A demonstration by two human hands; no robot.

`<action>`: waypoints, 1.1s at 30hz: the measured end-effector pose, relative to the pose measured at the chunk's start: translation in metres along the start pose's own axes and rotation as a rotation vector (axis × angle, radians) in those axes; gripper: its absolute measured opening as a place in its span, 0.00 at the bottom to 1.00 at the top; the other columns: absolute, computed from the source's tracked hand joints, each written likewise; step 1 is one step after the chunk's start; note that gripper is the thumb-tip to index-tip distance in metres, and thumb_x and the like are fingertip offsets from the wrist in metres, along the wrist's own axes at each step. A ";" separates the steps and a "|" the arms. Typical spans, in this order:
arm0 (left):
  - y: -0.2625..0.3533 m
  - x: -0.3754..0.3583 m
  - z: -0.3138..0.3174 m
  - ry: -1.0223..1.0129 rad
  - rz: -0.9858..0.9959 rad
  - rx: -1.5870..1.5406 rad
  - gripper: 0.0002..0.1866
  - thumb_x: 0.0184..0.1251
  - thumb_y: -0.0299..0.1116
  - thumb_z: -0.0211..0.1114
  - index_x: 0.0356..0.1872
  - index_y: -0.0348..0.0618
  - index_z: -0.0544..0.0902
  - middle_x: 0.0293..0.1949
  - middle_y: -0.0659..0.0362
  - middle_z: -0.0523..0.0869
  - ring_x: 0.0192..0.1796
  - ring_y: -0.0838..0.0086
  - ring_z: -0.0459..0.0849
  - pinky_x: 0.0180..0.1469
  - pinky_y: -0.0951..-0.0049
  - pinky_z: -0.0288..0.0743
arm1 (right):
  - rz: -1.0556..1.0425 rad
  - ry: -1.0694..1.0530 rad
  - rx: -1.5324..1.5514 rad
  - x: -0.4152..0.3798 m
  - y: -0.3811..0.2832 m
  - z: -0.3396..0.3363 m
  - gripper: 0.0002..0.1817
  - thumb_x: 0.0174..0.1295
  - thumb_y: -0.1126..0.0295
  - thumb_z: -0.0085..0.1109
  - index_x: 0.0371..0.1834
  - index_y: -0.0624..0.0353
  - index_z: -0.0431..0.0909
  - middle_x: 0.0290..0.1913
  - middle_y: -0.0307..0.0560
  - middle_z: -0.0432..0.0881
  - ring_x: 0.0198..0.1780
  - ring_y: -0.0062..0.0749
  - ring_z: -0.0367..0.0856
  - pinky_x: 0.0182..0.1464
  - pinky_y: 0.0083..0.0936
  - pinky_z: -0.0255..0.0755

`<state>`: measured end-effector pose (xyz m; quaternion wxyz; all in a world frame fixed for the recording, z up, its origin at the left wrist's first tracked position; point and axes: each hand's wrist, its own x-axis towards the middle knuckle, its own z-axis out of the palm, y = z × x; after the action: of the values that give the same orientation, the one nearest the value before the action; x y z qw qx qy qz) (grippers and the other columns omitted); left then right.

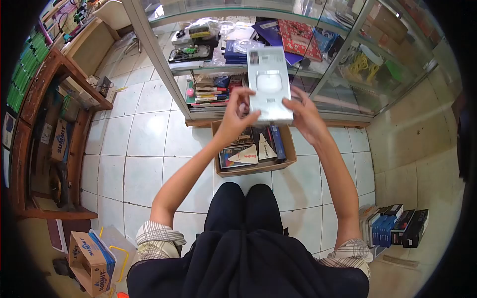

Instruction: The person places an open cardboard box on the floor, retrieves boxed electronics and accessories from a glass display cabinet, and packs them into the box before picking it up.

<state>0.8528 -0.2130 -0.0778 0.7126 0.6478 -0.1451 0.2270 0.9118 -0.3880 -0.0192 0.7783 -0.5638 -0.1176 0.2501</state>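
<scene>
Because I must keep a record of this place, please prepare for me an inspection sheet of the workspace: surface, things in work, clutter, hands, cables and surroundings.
Surface: pale tiled floor, dark lines between tiles.
Things in work: white box held up above the floor; cardboard box below, holding dark boxes and handwritten paper pieces.
Clutter: mixed goods on the cabinet shelves; blue and black boxes at the right; opened SUMMIT carton at the lower left.
Hands: left hand and right hand grip the white box from opposite sides.
Cables: yellow bundle, apparently cable, behind glass.
Surroundings: glass cabinet ahead, wooden shelf unit at the left.
</scene>
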 end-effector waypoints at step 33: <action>-0.303 -0.132 0.067 -0.104 -0.613 0.638 0.47 0.44 0.31 0.67 0.65 0.42 0.47 0.59 0.41 0.60 0.59 0.50 0.61 0.61 0.61 0.55 | -0.056 -0.035 -1.339 0.044 0.299 -0.169 0.32 0.50 0.79 0.50 0.61 0.70 0.51 0.65 0.66 0.46 0.65 0.67 0.40 0.64 0.45 0.45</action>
<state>0.9006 -0.3145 -0.3953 0.5034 0.8588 0.0953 0.0060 0.9512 -0.4318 -0.3610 0.2647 -0.9175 -0.2748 0.1120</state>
